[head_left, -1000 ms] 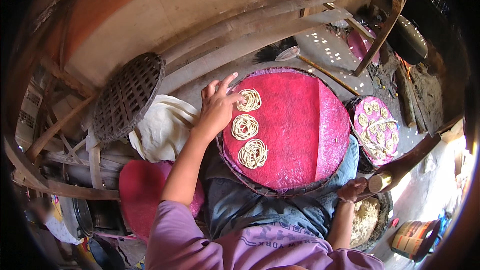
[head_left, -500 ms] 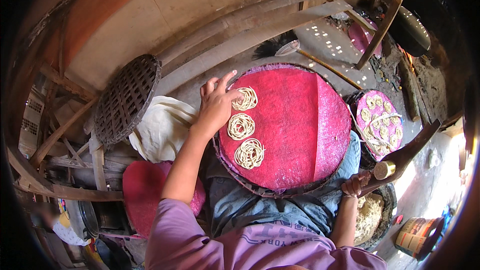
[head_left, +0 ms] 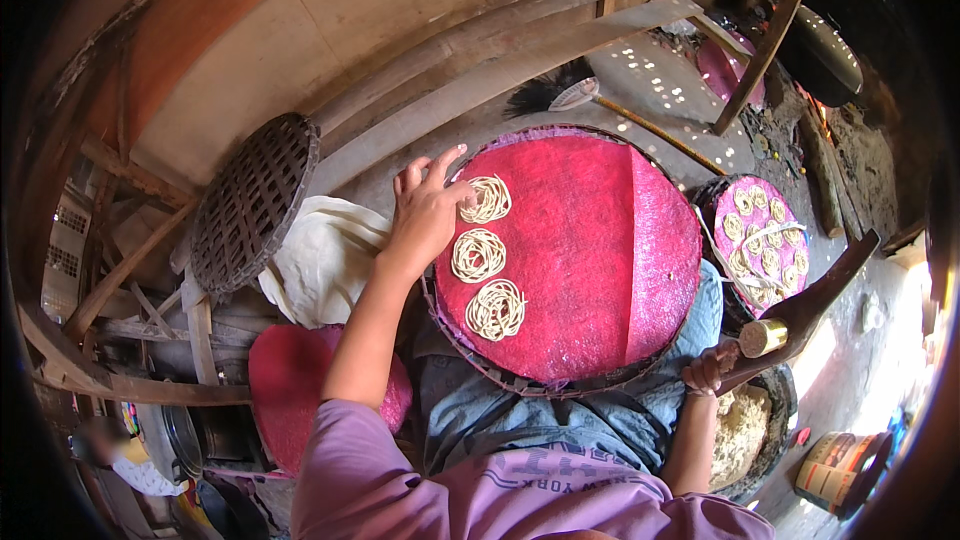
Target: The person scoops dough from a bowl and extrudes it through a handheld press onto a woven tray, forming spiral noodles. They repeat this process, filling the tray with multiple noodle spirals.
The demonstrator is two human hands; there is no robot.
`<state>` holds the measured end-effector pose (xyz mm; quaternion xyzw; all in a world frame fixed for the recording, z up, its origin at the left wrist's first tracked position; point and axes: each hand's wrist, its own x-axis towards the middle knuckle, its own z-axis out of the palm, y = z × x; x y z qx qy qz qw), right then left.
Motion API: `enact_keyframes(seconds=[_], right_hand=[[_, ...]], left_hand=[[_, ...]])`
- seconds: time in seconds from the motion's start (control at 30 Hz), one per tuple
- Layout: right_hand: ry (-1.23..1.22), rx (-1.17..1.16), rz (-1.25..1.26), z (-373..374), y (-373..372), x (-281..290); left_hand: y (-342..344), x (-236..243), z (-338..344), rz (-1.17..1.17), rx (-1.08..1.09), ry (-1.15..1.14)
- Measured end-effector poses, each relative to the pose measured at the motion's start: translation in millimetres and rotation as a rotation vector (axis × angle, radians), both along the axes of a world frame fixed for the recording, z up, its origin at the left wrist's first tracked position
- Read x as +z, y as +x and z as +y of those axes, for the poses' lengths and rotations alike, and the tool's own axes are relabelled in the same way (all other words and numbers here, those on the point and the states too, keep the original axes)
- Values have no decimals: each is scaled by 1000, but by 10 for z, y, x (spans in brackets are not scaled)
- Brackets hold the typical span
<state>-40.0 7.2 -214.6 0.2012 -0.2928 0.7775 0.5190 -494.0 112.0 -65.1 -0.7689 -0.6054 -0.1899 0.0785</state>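
A round basket tray lined with pink cloth (head_left: 600, 240) rests on my lap. Three pale noodle coils lie along its left side: the top coil (head_left: 488, 199), the middle coil (head_left: 478, 255), the lowest coil (head_left: 496, 309). My left hand (head_left: 425, 208) rests on the tray's left rim, fingers spread, fingertips touching the top coil. My right hand (head_left: 708, 370) is low at the right, closed around a dark wooden noodle press (head_left: 800, 312) with a brass nozzle (head_left: 762, 337).
A second pink tray (head_left: 760, 240) full of several coils lies to the right. A bowl of pale dough (head_left: 745, 430) sits under my right hand. A dark woven basket lid (head_left: 252, 202), white cloth (head_left: 325, 260), a pink cushion (head_left: 290, 380) and a tin can (head_left: 835, 470) surround me.
The right hand has lifted the wooden press up from beside the dough bowl toward the tray's right edge. The left hand stays at the top coil.
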Motion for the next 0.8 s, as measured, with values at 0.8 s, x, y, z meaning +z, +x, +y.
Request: enact_keyframes(seconds=[0.8], right_hand=[[-101, -49, -33, -73, 119, -343]], left_hand=[[-21, 1, -17, -22, -44, -6]])
